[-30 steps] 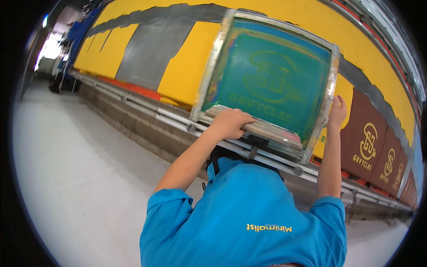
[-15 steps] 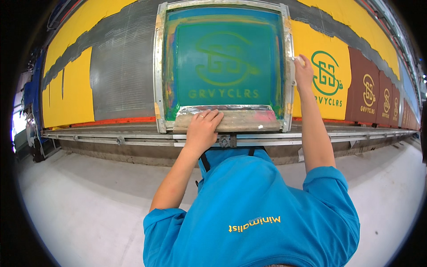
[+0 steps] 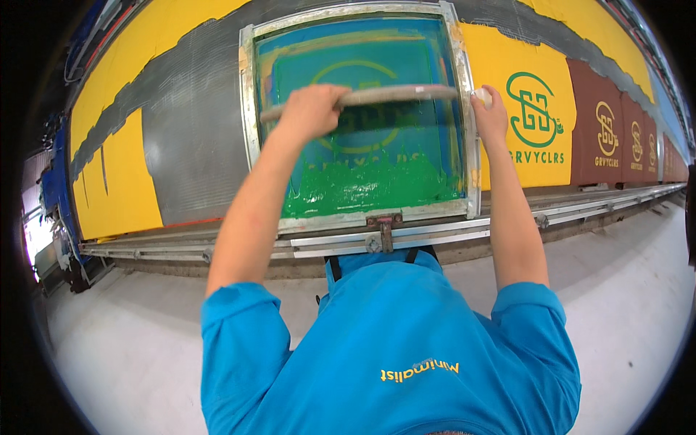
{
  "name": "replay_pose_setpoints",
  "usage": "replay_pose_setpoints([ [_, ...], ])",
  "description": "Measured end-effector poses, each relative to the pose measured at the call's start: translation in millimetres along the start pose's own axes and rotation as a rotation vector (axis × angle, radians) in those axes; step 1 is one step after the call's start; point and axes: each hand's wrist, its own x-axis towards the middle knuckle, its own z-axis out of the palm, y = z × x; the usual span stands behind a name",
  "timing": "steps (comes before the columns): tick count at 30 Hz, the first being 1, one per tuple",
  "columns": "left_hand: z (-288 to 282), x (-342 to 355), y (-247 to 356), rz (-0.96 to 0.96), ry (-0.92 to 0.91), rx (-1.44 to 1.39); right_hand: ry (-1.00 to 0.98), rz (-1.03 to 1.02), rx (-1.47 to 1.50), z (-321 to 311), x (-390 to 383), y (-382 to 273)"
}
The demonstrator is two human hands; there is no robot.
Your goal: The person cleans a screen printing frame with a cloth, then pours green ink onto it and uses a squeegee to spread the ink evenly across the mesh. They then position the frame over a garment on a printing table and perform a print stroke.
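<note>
My left hand [image 3: 312,109] is wrapped round the handle of a long squeegee [image 3: 399,93], held across the far half of a screen-printing screen. Wet green ink [image 3: 362,190] covers the near part of the mesh, with a jagged far edge. A round emblem in the mesh is partly hidden by the squeegee and its shadow. At the right side of the screen's metal frame [image 3: 470,156], my right hand [image 3: 491,116] is closed on the frame's edge, near a small whitish piece [image 3: 482,96].
Right of the screen lies a yellow fabric panel [image 3: 562,65] with a green emblem; brown panels [image 3: 591,119] with emblems follow. To the left are a grey table surface [image 3: 192,152] and plain yellow panels [image 3: 130,174]. A metal rail [image 3: 449,226] runs along the table's near edge.
My left hand has carried the squeegee from the screen's near edge to its far half. Green ink now shows over the near mesh. My right hand stays at the frame's right side.
</note>
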Motion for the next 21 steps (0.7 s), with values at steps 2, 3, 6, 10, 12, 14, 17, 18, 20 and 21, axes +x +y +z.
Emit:
replay_pose_setpoints([
  [2,-17,47,-22,0.022,-0.022,0.02,0.004,0.007,0.008,-2,2,0],
  [3,-23,67,-31,0.036,-0.023,0.028,0.005,0.009,0.019,-1,2,2],
  [6,-34,114,-50,0.039,-0.071,0.097,0.003,0.024,0.059,0,2,13],
  [10,-47,122,-70,0.127,-0.05,-0.021,-0.033,0.055,0.108,-9,1,10],
  [12,-57,114,-82,0.064,-0.069,0.038,-0.003,-0.003,-0.073,-18,11,-12],
  [14,-65,107,-92,-0.019,-0.147,0.109,0.123,-0.345,-0.235,-25,31,-49],
  [17,-64,102,-97,-0.125,-0.237,0.238,0.181,-0.963,-0.151,-17,79,-117],
  [18,-61,101,-97,-0.099,-0.199,0.269,0.038,-1.007,-0.191,-9,93,-135],
  [20,-53,102,-96,-0.069,-0.126,0.301,-0.219,-0.98,-0.414,15,110,-158],
  [21,-49,102,-96,-0.063,-0.091,0.305,-0.326,-0.901,-0.608,29,117,-166],
])
